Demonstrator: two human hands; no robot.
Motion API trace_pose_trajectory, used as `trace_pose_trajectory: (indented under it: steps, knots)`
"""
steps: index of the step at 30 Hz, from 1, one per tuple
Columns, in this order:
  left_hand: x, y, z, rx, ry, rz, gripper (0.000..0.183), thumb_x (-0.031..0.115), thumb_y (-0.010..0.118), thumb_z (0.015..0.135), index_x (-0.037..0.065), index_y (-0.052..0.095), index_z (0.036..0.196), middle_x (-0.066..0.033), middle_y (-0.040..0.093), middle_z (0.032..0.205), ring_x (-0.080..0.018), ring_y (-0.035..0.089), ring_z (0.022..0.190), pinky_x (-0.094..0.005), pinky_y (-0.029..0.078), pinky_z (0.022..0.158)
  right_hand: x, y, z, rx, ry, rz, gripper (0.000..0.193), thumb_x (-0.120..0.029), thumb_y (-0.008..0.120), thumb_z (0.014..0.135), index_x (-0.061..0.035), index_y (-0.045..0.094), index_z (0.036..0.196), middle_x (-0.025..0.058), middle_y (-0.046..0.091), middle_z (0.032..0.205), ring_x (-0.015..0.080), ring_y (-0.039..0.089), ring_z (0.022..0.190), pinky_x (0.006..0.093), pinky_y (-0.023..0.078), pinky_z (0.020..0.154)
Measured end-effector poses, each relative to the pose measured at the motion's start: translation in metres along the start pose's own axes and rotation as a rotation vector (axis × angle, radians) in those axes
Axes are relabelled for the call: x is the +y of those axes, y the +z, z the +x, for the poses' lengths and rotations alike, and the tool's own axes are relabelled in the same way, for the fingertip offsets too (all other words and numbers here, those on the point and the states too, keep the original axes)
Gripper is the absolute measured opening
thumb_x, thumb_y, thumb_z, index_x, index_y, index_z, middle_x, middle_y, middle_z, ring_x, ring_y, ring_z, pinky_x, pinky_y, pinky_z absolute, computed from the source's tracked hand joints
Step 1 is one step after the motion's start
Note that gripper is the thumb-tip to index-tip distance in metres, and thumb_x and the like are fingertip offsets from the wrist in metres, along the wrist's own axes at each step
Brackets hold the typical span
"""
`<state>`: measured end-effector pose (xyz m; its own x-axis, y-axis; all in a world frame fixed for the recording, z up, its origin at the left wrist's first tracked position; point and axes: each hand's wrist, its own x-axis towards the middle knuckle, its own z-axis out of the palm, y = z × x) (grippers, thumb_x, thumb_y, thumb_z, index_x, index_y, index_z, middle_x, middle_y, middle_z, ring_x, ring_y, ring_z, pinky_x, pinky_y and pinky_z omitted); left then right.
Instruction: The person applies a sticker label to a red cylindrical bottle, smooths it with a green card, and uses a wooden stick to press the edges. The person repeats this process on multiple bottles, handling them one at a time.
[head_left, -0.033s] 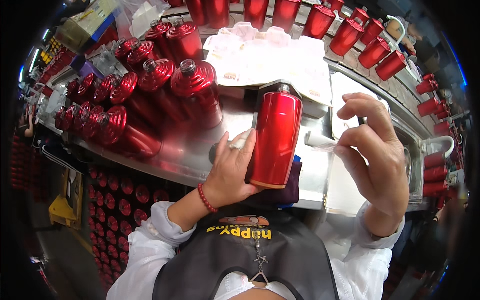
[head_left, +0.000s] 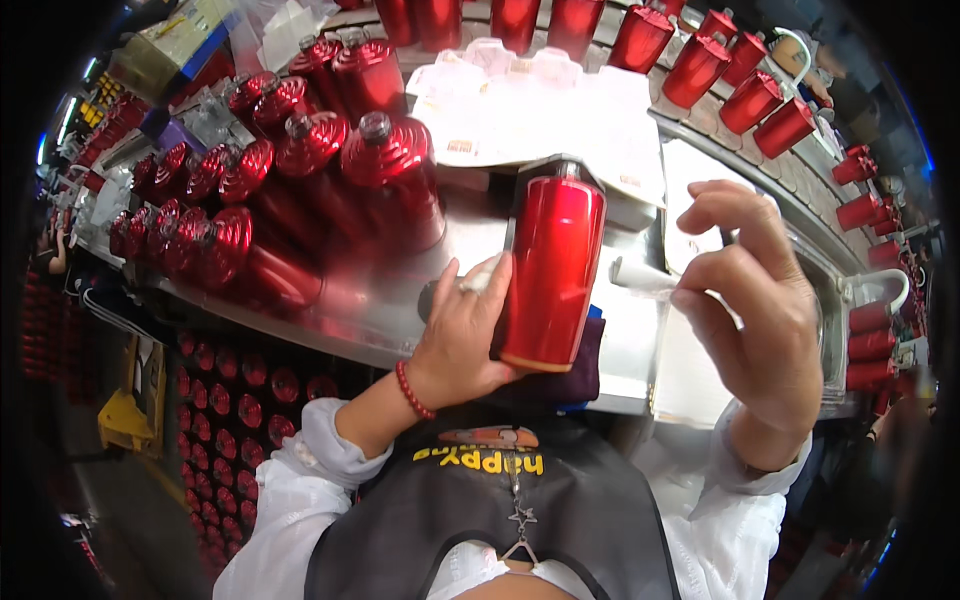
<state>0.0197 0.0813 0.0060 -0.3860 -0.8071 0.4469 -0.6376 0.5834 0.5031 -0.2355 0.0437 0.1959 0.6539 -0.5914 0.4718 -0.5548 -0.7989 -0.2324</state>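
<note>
A glossy red glass bottle (head_left: pixel 556 275) lies tilted in front of me, its clear neck pointing away and its base toward me. My left hand (head_left: pixel 462 325) is closed around its lower left side, with white wrapping on one finger and a red bead bracelet at the wrist. Dark support edges show behind the bottle, and a dark purple cloth (head_left: pixel 583 365) is under its base. To the right, my right hand (head_left: pixel 752 290) is raised, thumb and forefinger pinched on a small translucent strip (head_left: pixel 655 287). The other fingers curl above it.
Several red bottles with stepped shoulders (head_left: pixel 390 165) crowd the metal table on the left. White paper sheets (head_left: pixel 540 105) lie beyond the bottle, and a pale pad (head_left: pixel 690 375) is at right. A curved conveyor (head_left: pixel 720 125) carries more red bottles. Crated bottles (head_left: pixel 225 400) stand low at left.
My right hand has shifted very slightly right and toward me. The bottle and my left hand have barely moved.
</note>
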Motion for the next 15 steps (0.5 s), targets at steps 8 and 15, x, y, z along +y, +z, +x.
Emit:
trace_pose_trajectory:
  steps: [8, 15]
  knots:
    - [-0.007, 0.009, -0.004, -0.016, -0.043, -0.055, 0.119, 0.047, 0.089, 0.073, -0.009, 0.027, 0.157, -0.0241, 0.060, 0.139, -0.0368, 0.061, 0.125, -0.0565, 0.030, 0.119, 0.004, -0.004, 0.016, -0.122, -0.049, 0.091, 0.010, 0.000, 0.068, 0.086, -0.0026, 0.058, 0.087, 0.0176, 0.061, 0.115, 0.0276, 0.063, 0.096, 0.0392, 0.051, 0.083]
    - [-0.010, 0.004, -0.004, -0.068, 0.000, -0.065, 0.117, 0.049, 0.084, 0.077, -0.008, 0.024, 0.158, -0.0279, 0.046, 0.152, -0.0399, 0.049, 0.139, -0.0551, 0.027, 0.121, 0.059, 0.100, 0.007, -0.024, 0.068, 0.030, 0.013, -0.012, 0.070, 0.096, -0.0014, 0.063, 0.094, 0.0144, 0.062, 0.112, 0.0285, 0.065, 0.097, 0.0393, 0.055, 0.080]
